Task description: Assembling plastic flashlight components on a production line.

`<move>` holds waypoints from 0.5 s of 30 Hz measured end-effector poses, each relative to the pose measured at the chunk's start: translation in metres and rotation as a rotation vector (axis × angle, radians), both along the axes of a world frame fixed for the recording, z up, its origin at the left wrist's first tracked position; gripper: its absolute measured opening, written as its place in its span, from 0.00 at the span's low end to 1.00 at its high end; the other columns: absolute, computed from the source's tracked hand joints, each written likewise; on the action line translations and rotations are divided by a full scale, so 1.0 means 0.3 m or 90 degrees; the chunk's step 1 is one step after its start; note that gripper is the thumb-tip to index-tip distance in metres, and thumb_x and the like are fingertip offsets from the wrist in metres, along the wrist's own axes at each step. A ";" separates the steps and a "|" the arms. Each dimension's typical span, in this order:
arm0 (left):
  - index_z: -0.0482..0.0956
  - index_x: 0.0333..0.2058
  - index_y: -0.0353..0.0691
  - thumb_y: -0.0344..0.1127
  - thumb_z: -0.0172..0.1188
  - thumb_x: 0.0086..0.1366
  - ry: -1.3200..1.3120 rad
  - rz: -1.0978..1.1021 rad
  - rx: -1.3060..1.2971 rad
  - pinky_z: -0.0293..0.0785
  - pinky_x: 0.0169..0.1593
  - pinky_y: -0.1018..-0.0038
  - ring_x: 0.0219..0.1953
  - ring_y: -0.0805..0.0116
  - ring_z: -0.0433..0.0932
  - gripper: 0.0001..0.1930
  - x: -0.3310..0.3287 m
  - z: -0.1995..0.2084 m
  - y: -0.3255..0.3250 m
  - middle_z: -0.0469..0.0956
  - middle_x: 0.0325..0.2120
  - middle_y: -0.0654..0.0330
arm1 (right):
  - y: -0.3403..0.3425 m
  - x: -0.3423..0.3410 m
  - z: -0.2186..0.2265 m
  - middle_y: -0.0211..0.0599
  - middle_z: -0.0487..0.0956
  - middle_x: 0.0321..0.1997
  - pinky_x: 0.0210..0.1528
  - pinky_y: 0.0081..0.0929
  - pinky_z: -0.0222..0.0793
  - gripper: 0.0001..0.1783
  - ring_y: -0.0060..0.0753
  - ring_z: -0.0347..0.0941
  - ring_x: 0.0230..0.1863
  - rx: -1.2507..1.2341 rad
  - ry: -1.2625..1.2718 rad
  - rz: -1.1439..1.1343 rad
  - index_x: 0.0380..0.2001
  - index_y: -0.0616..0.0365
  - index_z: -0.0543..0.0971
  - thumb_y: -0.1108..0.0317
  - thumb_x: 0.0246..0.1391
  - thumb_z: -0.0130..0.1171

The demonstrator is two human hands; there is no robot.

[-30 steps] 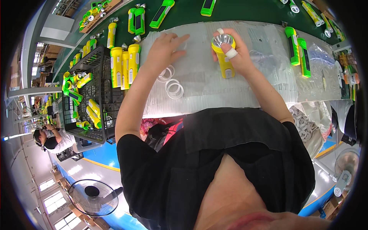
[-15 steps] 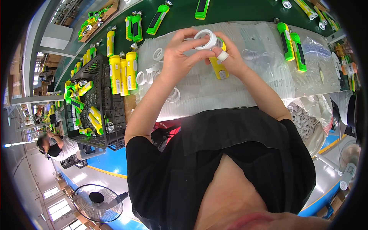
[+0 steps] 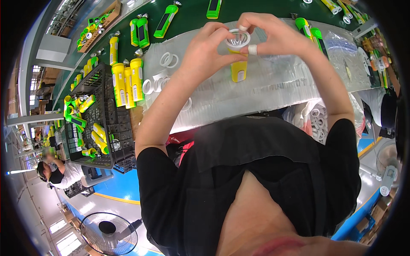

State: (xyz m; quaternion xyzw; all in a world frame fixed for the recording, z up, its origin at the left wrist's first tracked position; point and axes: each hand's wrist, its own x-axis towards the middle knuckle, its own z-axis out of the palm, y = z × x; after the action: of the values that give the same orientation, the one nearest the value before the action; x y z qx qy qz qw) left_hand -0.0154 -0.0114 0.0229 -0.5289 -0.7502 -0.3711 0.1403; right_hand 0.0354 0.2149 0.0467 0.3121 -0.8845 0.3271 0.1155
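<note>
A yellow flashlight lies on the plastic-covered table in front of me, its wide head toward the far side. At that head sits a white ring, with a shiny reflector showing inside it. My left hand is closed on the ring's left side, thumb below and fingers above. From the right, my right hand grips the same ring between thumb and fingers, white wraps on two of its digits. How far the ring is seated on the head, I cannot tell.
Loose white rings lie at left, near standing yellow flashlights. A black crate holds more flashlights. Green flashlights lie on the dark green surface beyond. A bag of white rings hangs by my right elbow; a fan stands lower left.
The white ring, tilted in my left hand before, is now at the flashlight's head. My right hand has moved from the flashlight's side onto the ring, its elbow swung outward.
</note>
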 end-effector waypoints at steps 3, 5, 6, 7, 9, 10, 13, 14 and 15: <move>0.75 0.39 0.42 0.40 0.77 0.45 -0.070 0.000 -0.014 0.77 0.40 0.70 0.37 0.61 0.79 0.24 0.021 -0.012 0.018 0.79 0.38 0.60 | -0.023 -0.005 0.125 0.35 0.74 0.35 0.40 0.30 0.69 0.21 0.34 0.72 0.36 0.112 -0.096 0.055 0.43 0.59 0.75 0.74 0.42 0.66; 0.74 0.39 0.41 0.38 0.77 0.47 -0.146 0.009 -0.049 0.77 0.39 0.73 0.36 0.65 0.80 0.24 0.035 -0.015 0.025 0.81 0.38 0.61 | -0.028 -0.017 0.148 0.36 0.75 0.37 0.38 0.30 0.70 0.22 0.34 0.71 0.35 0.238 -0.151 0.067 0.46 0.61 0.74 0.77 0.44 0.62; 0.74 0.39 0.41 0.38 0.77 0.48 -0.158 0.004 -0.025 0.77 0.39 0.73 0.34 0.65 0.80 0.23 0.038 -0.017 0.027 0.81 0.37 0.61 | -0.031 -0.013 0.147 0.36 0.75 0.37 0.38 0.30 0.70 0.22 0.34 0.71 0.35 0.239 -0.153 0.062 0.46 0.61 0.74 0.77 0.44 0.62; 0.73 0.39 0.42 0.37 0.76 0.49 -0.170 -0.002 -0.003 0.78 0.38 0.73 0.33 0.65 0.80 0.22 0.039 -0.020 0.029 0.82 0.36 0.61 | -0.034 -0.008 0.145 0.36 0.75 0.38 0.39 0.30 0.70 0.22 0.35 0.72 0.36 0.222 -0.193 0.028 0.46 0.61 0.74 0.77 0.44 0.63; 0.73 0.38 0.42 0.37 0.76 0.50 -0.166 -0.003 0.005 0.78 0.38 0.73 0.33 0.66 0.80 0.21 0.041 -0.031 0.037 0.82 0.35 0.62 | -0.032 -0.004 0.134 0.37 0.75 0.38 0.40 0.30 0.71 0.23 0.35 0.72 0.37 0.208 -0.234 -0.006 0.47 0.61 0.74 0.76 0.44 0.63; 0.73 0.38 0.41 0.36 0.75 0.50 -0.160 -0.001 0.011 0.78 0.38 0.74 0.33 0.66 0.80 0.21 0.041 -0.035 0.041 0.82 0.35 0.62 | -0.025 -0.007 0.126 0.37 0.75 0.39 0.41 0.30 0.71 0.22 0.35 0.73 0.37 0.206 -0.270 -0.035 0.47 0.61 0.74 0.75 0.45 0.63; 0.72 0.37 0.40 0.35 0.75 0.50 -0.119 0.020 -0.006 0.78 0.37 0.73 0.32 0.67 0.80 0.20 0.040 -0.039 0.047 0.81 0.32 0.61 | -0.061 0.017 0.128 0.45 0.77 0.34 0.37 0.36 0.71 0.20 0.44 0.75 0.35 0.214 -0.247 -0.148 0.37 0.62 0.75 0.59 0.44 0.64; 0.72 0.37 0.40 0.35 0.75 0.50 -0.121 0.016 -0.003 0.78 0.37 0.73 0.32 0.67 0.80 0.20 0.038 -0.044 0.054 0.81 0.32 0.61 | -0.071 0.033 0.133 0.53 0.79 0.29 0.33 0.42 0.71 0.28 0.53 0.77 0.33 0.225 -0.180 -0.232 0.27 0.63 0.75 0.44 0.42 0.65; 0.72 0.37 0.41 0.37 0.75 0.49 -0.111 0.009 0.012 0.77 0.35 0.71 0.30 0.64 0.79 0.21 0.032 -0.049 0.060 0.80 0.31 0.60 | -0.078 0.035 0.106 0.53 0.79 0.28 0.33 0.43 0.71 0.34 0.53 0.78 0.33 0.229 -0.134 -0.278 0.27 0.64 0.76 0.38 0.41 0.64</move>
State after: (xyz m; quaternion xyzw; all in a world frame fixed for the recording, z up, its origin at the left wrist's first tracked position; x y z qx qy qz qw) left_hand -0.0060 0.0065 0.0083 -0.4881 -0.7595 -0.4222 0.0820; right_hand 0.0460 0.1914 0.0785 0.0947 -0.9815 0.1629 0.0336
